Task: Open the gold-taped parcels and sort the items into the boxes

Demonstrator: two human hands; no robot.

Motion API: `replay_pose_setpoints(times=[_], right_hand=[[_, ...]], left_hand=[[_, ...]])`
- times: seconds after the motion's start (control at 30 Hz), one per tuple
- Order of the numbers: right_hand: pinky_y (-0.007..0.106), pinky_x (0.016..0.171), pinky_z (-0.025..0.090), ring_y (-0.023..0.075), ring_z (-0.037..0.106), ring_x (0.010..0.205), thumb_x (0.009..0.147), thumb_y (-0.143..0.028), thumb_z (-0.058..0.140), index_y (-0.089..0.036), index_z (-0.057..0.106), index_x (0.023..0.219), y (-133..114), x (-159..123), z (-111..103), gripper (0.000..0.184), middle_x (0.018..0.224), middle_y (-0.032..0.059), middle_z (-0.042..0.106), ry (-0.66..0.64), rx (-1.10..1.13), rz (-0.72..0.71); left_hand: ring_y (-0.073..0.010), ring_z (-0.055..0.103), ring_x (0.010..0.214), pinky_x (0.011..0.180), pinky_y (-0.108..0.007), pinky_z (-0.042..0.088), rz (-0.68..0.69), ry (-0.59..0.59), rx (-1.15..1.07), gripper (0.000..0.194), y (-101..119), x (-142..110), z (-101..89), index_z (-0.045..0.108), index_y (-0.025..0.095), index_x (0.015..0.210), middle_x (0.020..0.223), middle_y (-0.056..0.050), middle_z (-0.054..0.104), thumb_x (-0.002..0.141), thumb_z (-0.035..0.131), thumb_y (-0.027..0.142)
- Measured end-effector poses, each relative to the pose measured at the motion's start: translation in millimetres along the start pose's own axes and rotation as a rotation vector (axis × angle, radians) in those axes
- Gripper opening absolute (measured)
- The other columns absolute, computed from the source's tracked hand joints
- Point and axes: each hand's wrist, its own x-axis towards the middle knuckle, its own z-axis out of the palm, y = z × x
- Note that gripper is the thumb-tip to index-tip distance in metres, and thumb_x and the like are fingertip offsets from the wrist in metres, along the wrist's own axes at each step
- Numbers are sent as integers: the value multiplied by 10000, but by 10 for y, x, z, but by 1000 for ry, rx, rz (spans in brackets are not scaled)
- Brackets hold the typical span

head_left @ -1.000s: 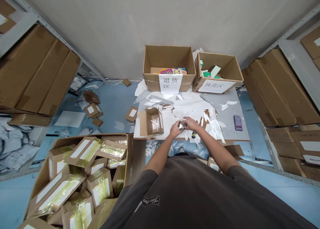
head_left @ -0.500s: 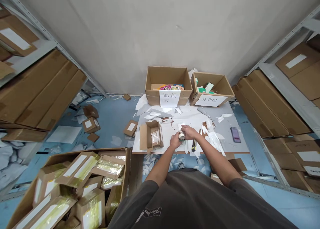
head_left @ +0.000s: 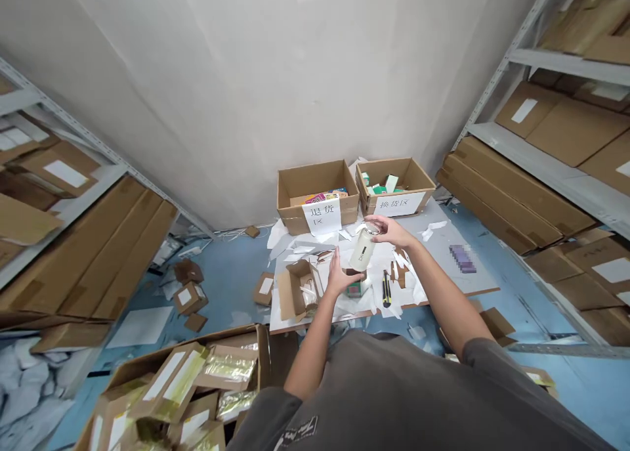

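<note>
Over the table, my right hand (head_left: pixel 386 231) grips the metallic top end of a pale cream can-shaped container (head_left: pixel 363 251). Dark lettering marks its side, and it leans with its base toward me. My left hand (head_left: pixel 340 277) is open just left of the container's base, thumb and fingers spread; whether the thumb touches it I cannot tell. Beneath sits a small green box (head_left: pixel 354 288), partly hidden by my left hand. Right of it lies a yellow-and-black utility knife (head_left: pixel 386 289). An open cardboard box (head_left: pixel 294 293) with white packing inside stands left of my left hand.
At the table's back stand two labelled cartons, one with colourful packs (head_left: pixel 317 218), another with green-and-white boxes (head_left: pixel 398 205). Torn paper litters the tabletop (head_left: pixel 438 257). A large carton (head_left: pixel 263 352) of taped parcels is at lower left. Loaded shelves flank both sides.
The container has risen from the table and now shows its full side. My right hand has moved up with it, while my left hand has opened away. The whole view has shifted.
</note>
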Motion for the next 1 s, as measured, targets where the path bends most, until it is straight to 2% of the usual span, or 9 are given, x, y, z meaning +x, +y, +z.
replay_pose_setpoints(times=[0.13,0.23,0.33,0.47,0.57,0.67,0.83,0.9,1.0], right_hand=[[401,936,564,251,704,1025,603,-381,972,-254,670,1256,-68,-13,112,731,1092,39,758,81,126,1],[431,1003,552,269,702,1089,656,-422,956,-249,669,1246,-70,-46,239,679,1117,54,766,152,221,0],[446,1042,548,282,666,1217,677,-417,951,-292,607,1375,-61,-155,344,788,1293,71,729,57,318,0],[482,1060,554,307,643,1282,604,-327,996,-313,529,1477,-38,-368,462,990,1430,95,662,-143,362,42],[508,1082,546,317,650,1279,613,-326,990,-304,514,1485,-10,-475,584,994,1435,103,653,-75,352,31],[510,1043,571,317,681,1221,614,-344,982,-322,454,1522,40,-517,730,1051,1392,98,662,88,287,18],[506,971,601,323,704,1109,586,-365,982,-314,386,1582,110,-570,862,1161,1274,102,677,351,65,63],[492,961,606,314,706,1107,624,-365,960,-323,398,1578,80,-619,819,1108,1258,94,680,329,87,65],[467,927,622,292,718,1116,687,-362,917,-360,430,1545,-14,-703,710,987,1271,77,688,108,261,118]], left_hand=[[-322,559,1354,1126,-471,474,213,-10,-56,1077,610,-17,-132,318,301,1630,1538,-146,520,729,902,377],[-291,613,1254,1050,-435,524,238,6,-64,962,853,-36,-146,384,301,1593,1457,-127,579,762,868,339],[-295,614,1262,1042,-436,533,191,-20,-125,956,919,-35,-196,388,307,1591,1464,-123,577,767,869,363],[-301,626,1280,1043,-434,547,145,-165,-285,1062,913,-3,-301,279,298,1654,1491,-144,568,787,872,455],[-315,597,1331,1066,-446,545,168,-203,-306,1038,946,1,-359,280,288,1668,1543,-152,530,823,843,501],[-322,547,1384,1090,-447,534,214,-120,-145,1053,1028,-57,-372,313,324,1663,1593,-130,469,786,878,468],[-285,633,1248,985,-403,589,181,-66,-131,1151,1146,-190,-300,275,335,1663,1487,-131,547,723,937,395],[-282,649,1221,966,-407,599,150,-97,-205,1133,1158,-201,-298,286,334,1653,1460,-130,568,728,937,413],[-304,648,1244,992,-439,595,139,-192,-333,1131,1160,-191,-348,276,320,1658,1469,-143,566,745,929,450]])
